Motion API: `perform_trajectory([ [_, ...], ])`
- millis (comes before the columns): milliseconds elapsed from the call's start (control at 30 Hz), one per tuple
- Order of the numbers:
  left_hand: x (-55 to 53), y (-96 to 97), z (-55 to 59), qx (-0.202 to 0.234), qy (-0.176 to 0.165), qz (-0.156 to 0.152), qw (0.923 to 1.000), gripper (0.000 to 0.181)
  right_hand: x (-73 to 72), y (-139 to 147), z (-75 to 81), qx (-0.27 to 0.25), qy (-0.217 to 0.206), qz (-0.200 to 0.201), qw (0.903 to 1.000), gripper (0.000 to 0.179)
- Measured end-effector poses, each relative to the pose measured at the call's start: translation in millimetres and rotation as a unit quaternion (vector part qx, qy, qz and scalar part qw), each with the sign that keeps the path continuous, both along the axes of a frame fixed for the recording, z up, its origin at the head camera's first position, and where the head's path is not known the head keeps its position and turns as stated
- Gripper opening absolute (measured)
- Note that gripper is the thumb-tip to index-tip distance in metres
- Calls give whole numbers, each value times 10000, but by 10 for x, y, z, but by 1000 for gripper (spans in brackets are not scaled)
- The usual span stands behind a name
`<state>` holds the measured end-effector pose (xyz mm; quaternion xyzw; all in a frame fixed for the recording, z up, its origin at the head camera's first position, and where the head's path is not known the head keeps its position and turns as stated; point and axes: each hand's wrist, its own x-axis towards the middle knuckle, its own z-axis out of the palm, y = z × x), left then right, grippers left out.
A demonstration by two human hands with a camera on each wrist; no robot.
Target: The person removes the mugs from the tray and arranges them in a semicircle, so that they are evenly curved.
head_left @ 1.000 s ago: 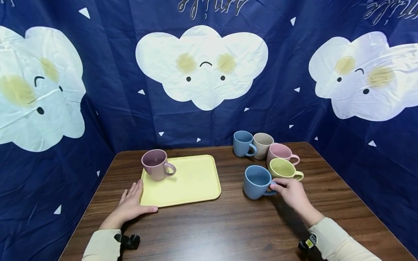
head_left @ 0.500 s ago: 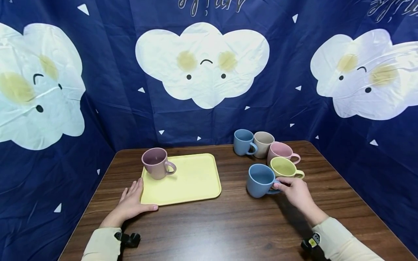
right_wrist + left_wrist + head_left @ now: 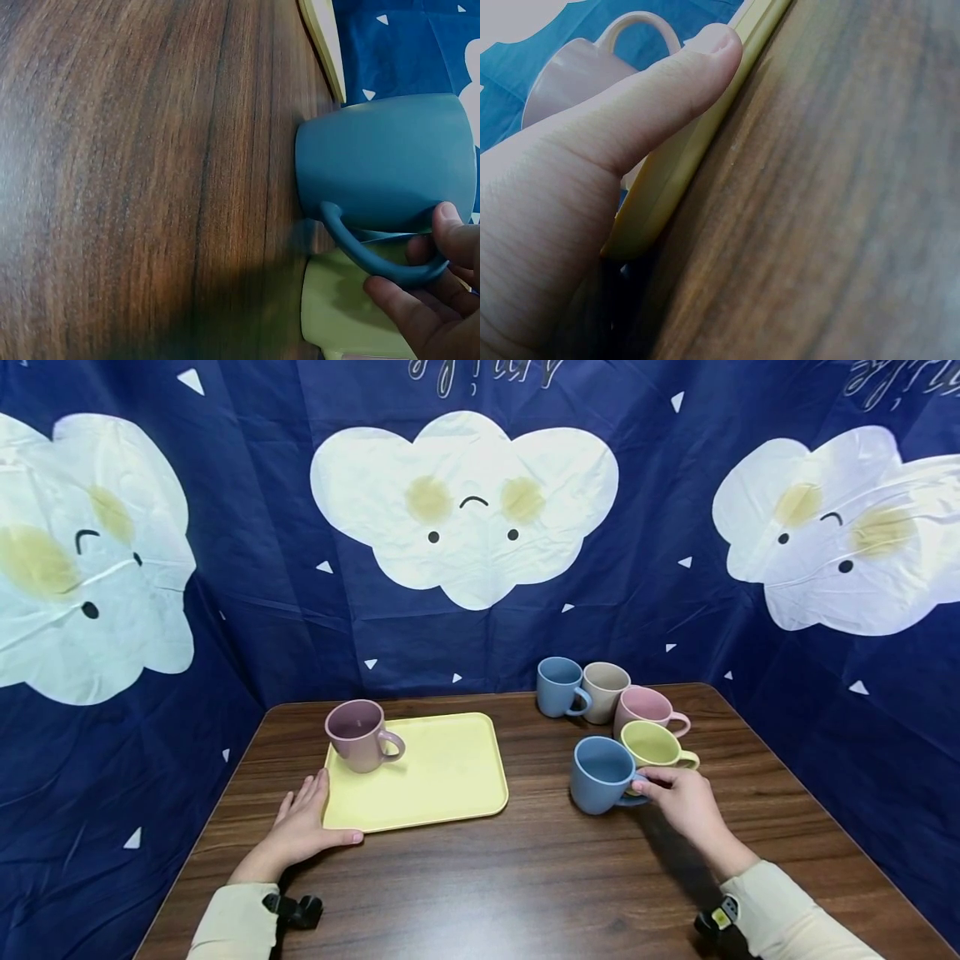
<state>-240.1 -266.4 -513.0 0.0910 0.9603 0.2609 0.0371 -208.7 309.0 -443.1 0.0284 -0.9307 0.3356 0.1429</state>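
Near the front of the mug group, my right hand [image 3: 682, 806] pinches the handle of a blue mug [image 3: 602, 777] between thumb and fingers. That mug is upright with its base at the tabletop, as the right wrist view [image 3: 386, 161] shows from the side. Behind its handle is a yellow-green mug [image 3: 649, 745]. My left hand [image 3: 300, 827] lies at the near left corner of a pale yellow tray [image 3: 431, 777], fingers straight along its left side and thumb [image 3: 667, 97] stretched over the front rim. A mauve mug [image 3: 356, 739] stands on the tray's back left corner, handle pointing right.
A pink mug [image 3: 641, 710], a beige mug [image 3: 604, 693] and a second blue mug [image 3: 558, 687] stand close together at the back right of the wooden table [image 3: 480, 893]. A dark blue curtain [image 3: 262, 610] with cloud prints hangs around the table's back and sides.
My right hand has moved the blue mug a little to the right, closer to the yellow-green mug. The left hand and the tray have kept their places.
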Motion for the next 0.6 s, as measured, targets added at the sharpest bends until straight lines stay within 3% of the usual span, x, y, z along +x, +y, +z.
perform_trajectory([
  [300, -9, -4, -1, 10, -28, 5, 10000, 138, 24, 2, 36, 43, 213, -148, 9997, 19],
  [600, -2, -2, 13, 37, 13, -10, 10000, 137, 24, -1, 230, 225, 1299, -292, 9908, 16],
])
